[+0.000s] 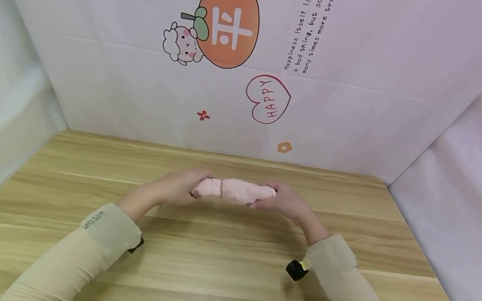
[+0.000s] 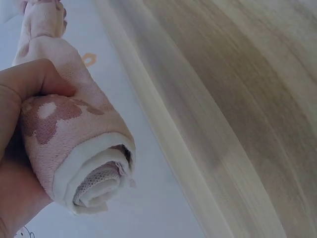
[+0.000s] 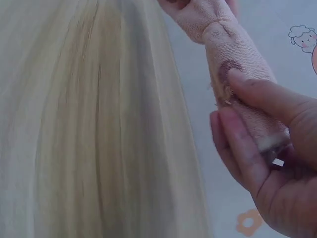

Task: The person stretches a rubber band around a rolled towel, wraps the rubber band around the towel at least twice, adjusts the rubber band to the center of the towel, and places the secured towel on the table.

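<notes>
A pink towel (image 1: 243, 192), rolled into a tube, is held level above the table by both hands. Around it, left of the middle, runs a thin brownish band (image 1: 221, 188) that pinches the roll in. My left hand (image 1: 177, 186) grips the left end with the thumb over the top. In the left wrist view that end of the rolled towel (image 2: 94, 129) shows white spiral layers and a darker pink pattern. At the other end, my right hand (image 3: 277, 144) holds the roll between thumb and fingers, the thumb on a dark pink patch.
Beneath the hands lies a wood-grain table (image 1: 209, 274). A white printed cloth (image 1: 347, 126) rises behind its far edge, and white cloth hangs at both sides. Each wrist carries a black device; the right one (image 1: 296, 270) hangs below the sleeve cuff.
</notes>
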`<state>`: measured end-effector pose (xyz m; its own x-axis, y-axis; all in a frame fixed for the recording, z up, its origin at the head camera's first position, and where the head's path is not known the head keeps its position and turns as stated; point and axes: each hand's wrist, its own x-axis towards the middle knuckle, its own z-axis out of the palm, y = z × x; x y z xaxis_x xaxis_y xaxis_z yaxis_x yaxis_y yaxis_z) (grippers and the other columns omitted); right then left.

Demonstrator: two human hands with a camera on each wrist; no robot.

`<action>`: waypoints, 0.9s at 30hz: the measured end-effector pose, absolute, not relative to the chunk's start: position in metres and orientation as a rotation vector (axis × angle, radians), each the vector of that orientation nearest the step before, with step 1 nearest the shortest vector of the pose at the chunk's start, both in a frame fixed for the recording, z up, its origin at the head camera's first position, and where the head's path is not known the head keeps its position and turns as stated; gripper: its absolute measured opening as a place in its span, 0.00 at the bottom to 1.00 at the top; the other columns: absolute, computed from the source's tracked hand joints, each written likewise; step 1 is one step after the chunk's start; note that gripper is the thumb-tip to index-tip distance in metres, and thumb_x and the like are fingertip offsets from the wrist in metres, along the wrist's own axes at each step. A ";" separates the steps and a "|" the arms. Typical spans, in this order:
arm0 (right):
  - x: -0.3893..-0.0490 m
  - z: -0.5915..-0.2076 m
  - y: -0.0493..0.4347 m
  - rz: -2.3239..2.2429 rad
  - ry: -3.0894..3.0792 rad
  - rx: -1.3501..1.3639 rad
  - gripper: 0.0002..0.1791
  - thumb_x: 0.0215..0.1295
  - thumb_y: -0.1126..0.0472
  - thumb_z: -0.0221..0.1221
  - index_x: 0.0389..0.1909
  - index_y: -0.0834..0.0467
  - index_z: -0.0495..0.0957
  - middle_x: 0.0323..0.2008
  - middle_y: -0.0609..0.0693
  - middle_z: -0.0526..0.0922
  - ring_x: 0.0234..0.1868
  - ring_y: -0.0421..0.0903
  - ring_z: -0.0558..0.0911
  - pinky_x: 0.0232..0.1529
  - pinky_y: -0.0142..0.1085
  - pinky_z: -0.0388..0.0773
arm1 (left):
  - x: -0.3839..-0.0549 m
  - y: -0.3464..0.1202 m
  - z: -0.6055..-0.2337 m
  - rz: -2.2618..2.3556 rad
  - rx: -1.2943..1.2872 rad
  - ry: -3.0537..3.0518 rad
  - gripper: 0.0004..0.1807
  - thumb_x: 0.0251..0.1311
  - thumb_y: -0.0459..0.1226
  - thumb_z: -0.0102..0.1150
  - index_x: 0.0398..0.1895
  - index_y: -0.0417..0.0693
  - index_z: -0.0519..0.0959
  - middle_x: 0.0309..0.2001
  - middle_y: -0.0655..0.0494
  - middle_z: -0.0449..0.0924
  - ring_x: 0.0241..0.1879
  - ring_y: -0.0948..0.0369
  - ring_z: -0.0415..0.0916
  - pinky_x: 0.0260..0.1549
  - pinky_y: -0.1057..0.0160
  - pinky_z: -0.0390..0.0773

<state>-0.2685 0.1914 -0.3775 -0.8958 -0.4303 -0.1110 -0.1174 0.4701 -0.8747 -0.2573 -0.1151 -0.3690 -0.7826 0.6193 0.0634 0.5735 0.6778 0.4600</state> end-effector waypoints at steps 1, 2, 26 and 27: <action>-0.269 -0.376 0.192 -1.338 2.441 -0.488 0.26 0.55 0.64 0.74 0.55 0.67 0.81 0.41 0.53 0.84 0.38 0.46 0.78 0.41 0.37 0.76 | -0.258 -0.115 -0.369 0.708 1.001 2.786 0.27 0.59 0.25 0.62 0.64 0.42 0.74 0.55 0.48 0.80 0.48 0.54 0.77 0.48 0.51 0.78; -0.268 -0.374 0.192 -1.279 2.480 -0.516 0.23 0.54 0.63 0.74 0.51 0.66 0.83 0.38 0.51 0.84 0.36 0.45 0.77 0.39 0.37 0.76 | -0.258 -0.114 -0.369 0.699 1.008 2.784 0.27 0.59 0.25 0.62 0.64 0.42 0.75 0.55 0.49 0.81 0.49 0.54 0.77 0.49 0.51 0.78; -0.273 -0.387 0.210 -0.968 2.578 -0.757 0.10 0.58 0.60 0.74 0.38 0.60 0.86 0.32 0.46 0.84 0.30 0.42 0.72 0.34 0.37 0.71 | -0.259 -0.129 -0.377 0.368 0.788 2.699 0.28 0.71 0.29 0.58 0.72 0.45 0.67 0.73 0.43 0.65 0.74 0.43 0.57 0.68 0.31 0.54; -0.274 -0.388 0.211 -0.965 2.572 -0.770 0.11 0.59 0.59 0.73 0.39 0.59 0.85 0.33 0.46 0.84 0.31 0.42 0.73 0.35 0.37 0.72 | -0.259 -0.130 -0.377 0.366 0.780 2.696 0.28 0.72 0.29 0.57 0.73 0.45 0.67 0.74 0.42 0.64 0.75 0.42 0.57 0.68 0.31 0.54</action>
